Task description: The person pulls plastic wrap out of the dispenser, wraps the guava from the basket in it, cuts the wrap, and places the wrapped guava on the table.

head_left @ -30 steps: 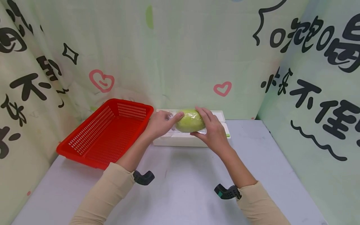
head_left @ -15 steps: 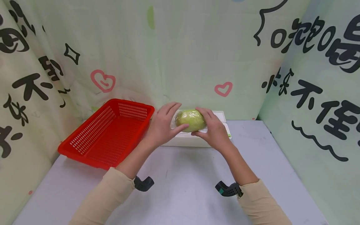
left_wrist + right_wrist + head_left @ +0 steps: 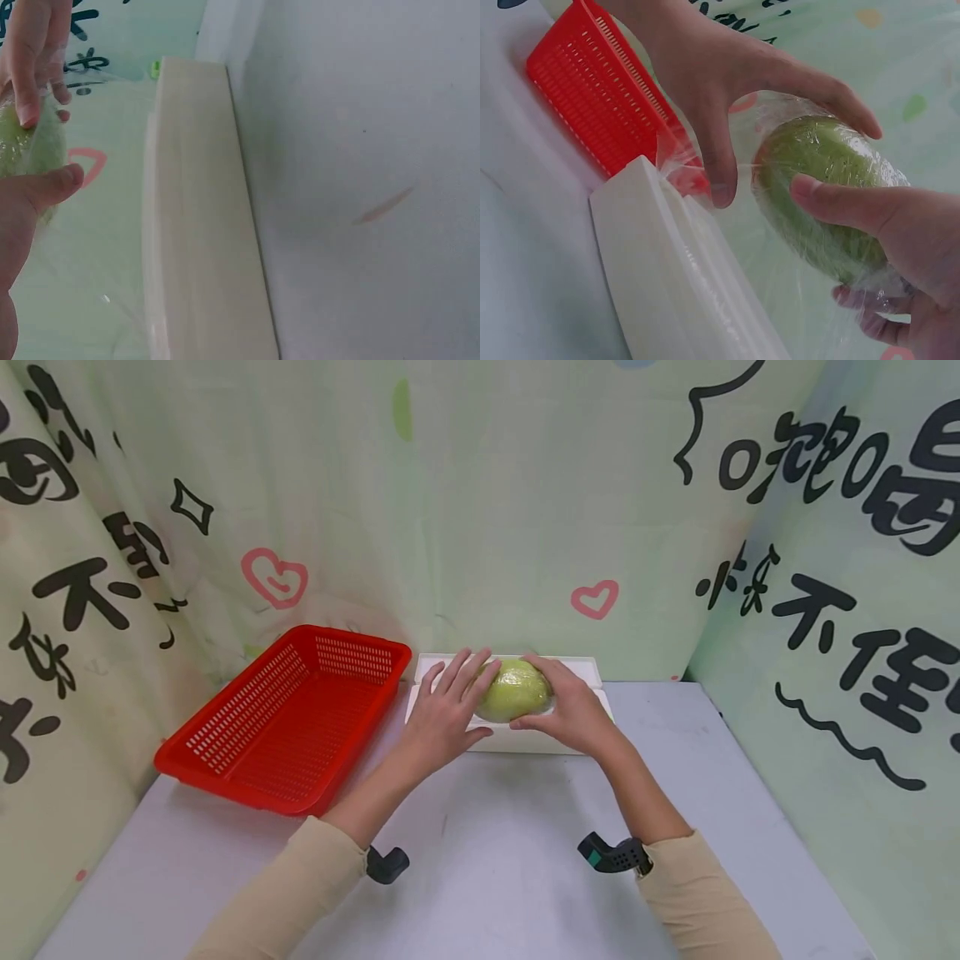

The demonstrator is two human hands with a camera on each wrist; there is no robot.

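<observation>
A green oval fruit (image 3: 517, 692), mango-like in shape, is held up over the long white box (image 3: 517, 742) and wrapped in shiny clear cling film. My right hand (image 3: 572, 708) grips it from the right, thumb on the near side, fingers curling over the far side. On the left, my left hand (image 3: 444, 714) has its fingers spread and fairly straight, fingertips right at the fruit's left end. In the right wrist view, clear film (image 3: 679, 146) stretches between the left hand and the box. The fruit (image 3: 821, 195) shows film bunched at its lower end.
A red perforated plastic basket (image 3: 225, 788) stands on the table at the left, close to my left forearm. The white table (image 3: 480, 860) runs up to a printed curtain (image 3: 480, 510) behind the box.
My left hand has let go of the film at the fruit's left end and spread its fingers, moving over the fruit's left side. The fruit has come slightly nearer, still in my right hand.
</observation>
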